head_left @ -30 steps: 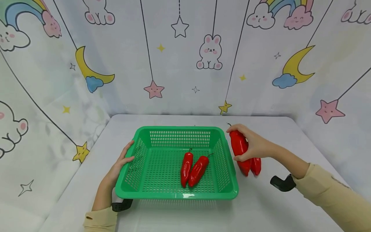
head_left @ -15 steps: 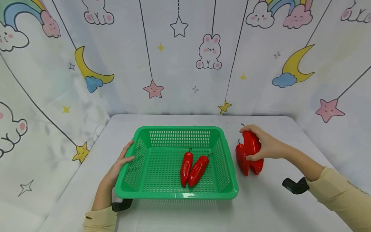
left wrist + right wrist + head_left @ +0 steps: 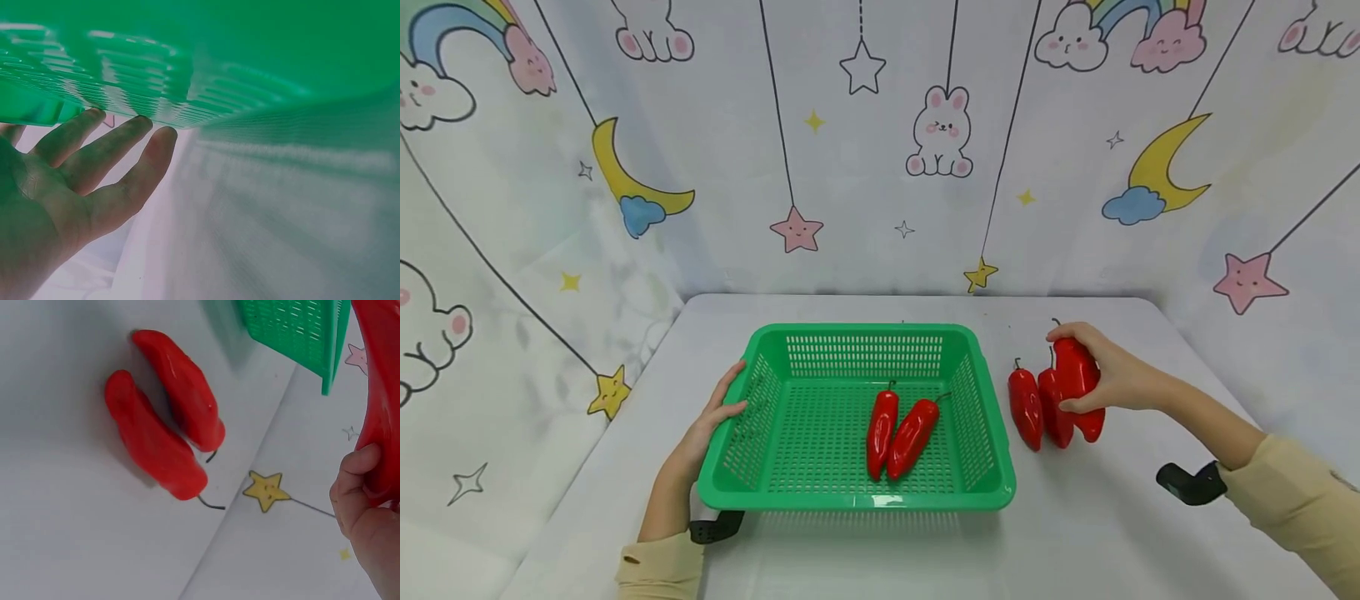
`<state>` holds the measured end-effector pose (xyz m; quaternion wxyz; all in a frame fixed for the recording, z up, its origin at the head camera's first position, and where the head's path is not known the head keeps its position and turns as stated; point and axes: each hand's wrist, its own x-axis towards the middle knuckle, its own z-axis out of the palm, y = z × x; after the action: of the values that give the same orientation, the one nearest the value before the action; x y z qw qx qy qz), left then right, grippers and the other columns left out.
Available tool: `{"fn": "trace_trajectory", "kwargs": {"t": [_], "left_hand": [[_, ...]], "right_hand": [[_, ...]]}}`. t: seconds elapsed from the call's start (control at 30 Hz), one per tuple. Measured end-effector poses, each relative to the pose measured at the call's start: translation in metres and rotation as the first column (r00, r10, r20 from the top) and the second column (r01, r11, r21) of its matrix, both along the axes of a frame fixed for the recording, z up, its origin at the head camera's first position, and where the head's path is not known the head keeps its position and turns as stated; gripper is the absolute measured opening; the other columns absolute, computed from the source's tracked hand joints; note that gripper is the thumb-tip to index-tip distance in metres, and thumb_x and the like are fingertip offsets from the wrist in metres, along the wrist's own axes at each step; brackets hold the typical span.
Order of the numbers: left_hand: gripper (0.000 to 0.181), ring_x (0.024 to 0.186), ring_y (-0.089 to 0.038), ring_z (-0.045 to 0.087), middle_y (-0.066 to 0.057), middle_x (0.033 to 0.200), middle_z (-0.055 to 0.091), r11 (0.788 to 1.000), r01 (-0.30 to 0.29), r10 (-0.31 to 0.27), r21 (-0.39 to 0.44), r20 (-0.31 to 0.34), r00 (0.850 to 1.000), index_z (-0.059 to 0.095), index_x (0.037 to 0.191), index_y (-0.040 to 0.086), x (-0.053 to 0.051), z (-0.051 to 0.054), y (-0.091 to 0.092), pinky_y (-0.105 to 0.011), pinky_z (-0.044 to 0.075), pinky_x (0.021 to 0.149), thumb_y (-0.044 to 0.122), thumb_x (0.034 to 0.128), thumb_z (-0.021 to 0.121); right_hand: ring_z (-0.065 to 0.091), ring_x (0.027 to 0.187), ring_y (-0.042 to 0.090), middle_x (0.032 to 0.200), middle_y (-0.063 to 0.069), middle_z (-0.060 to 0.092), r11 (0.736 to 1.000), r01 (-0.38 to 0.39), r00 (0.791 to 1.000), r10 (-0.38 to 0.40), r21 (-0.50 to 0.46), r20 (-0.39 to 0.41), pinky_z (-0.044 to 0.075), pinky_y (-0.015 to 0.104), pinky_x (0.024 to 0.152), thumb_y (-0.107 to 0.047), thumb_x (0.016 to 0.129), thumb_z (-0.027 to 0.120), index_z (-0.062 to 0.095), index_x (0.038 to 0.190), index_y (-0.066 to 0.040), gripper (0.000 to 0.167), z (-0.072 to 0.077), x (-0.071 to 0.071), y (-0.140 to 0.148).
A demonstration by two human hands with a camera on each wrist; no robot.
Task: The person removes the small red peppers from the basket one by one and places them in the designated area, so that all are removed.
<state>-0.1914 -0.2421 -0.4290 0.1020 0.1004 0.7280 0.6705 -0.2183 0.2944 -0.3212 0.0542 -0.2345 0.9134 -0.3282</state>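
A green basket [image 3: 887, 502] stands mid-table with two red chili peppers [image 3: 882, 435] lying inside. My left hand [image 3: 703, 429] holds its left side, thumb over the rim; in the left wrist view the fingers [image 3: 134, 175] reach along the outside of the slotted wall. My right hand [image 3: 1112, 371] grips another red chili pepper [image 3: 1077, 367], thumb on one side and fingertips near the stem end. In the right wrist view this held pepper [image 3: 382, 394] is raised. Two more chili peppers [image 3: 1025, 408] lie on the table between basket and right hand, apart in the right wrist view [image 3: 156, 440].
White cloth covers the table [image 3: 850, 558]. A patterned curtain [image 3: 865, 167] rises behind the table's back edge and along both sides. Black wrist straps with cameras [image 3: 1191, 483] sit near the sleeve cuffs.
My right hand has moved right with the chili pepper, away from the basket, uncovering the two loose peppers on the table. The left hand and basket have kept their places.
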Motion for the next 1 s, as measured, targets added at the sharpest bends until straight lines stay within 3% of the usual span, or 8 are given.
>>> {"fn": "trace_trajectory", "kwargs": {"t": [0.07, 0.3, 1.0], "left_hand": [[0.059, 0.129, -0.036, 0.016, -0.007, 0.151, -0.006, 1.000, 0.001, -0.001, 0.003, 0.002, 1.000, 0.002, 0.148, 0.029, -0.001, 0.000, 0.000, -0.044, 0.033, 0.089, 0.023, 0.0979, 0.033], [0.060, 0.133, -0.036, 0.007, -0.007, 0.152, -0.007, 1.000, -0.009, 0.009, -0.004, -0.003, 1.000, 0.003, 0.148, 0.028, 0.000, -0.001, 0.001, -0.055, 0.023, 0.095, 0.022, 0.0974, 0.034], [0.060, 0.134, -0.035, 0.004, -0.005, 0.152, -0.008, 1.000, -0.011, 0.011, -0.005, -0.010, 1.000, 0.003, 0.148, 0.027, 0.000, -0.001, 0.001, -0.056, 0.020, 0.097, 0.022, 0.0977, 0.034]], "right_hand": [[0.041, 0.106, 0.037, 0.119, 0.015, 0.040, 1.000, 0.005, 1.000, -0.005, 0.008, -0.003, 0.052, 0.034, 0.062, -0.009, 0.054, 0.086, 0.033, 0.128, -0.004, 0.091, -0.001, 0.000, 0.004], [0.041, 0.104, 0.038, 0.118, 0.019, 0.040, 0.998, 0.024, 0.999, -0.023, 0.053, -0.022, 0.052, 0.033, 0.061, -0.012, 0.054, 0.086, 0.033, 0.127, -0.001, 0.091, -0.007, -0.003, 0.019], [0.039, 0.102, 0.043, 0.115, 0.024, 0.038, 0.990, 0.096, 0.995, -0.098, 0.102, 0.017, 0.052, 0.039, 0.061, -0.014, 0.057, 0.085, 0.031, 0.127, 0.003, 0.090, -0.029, -0.018, 0.045]]}}
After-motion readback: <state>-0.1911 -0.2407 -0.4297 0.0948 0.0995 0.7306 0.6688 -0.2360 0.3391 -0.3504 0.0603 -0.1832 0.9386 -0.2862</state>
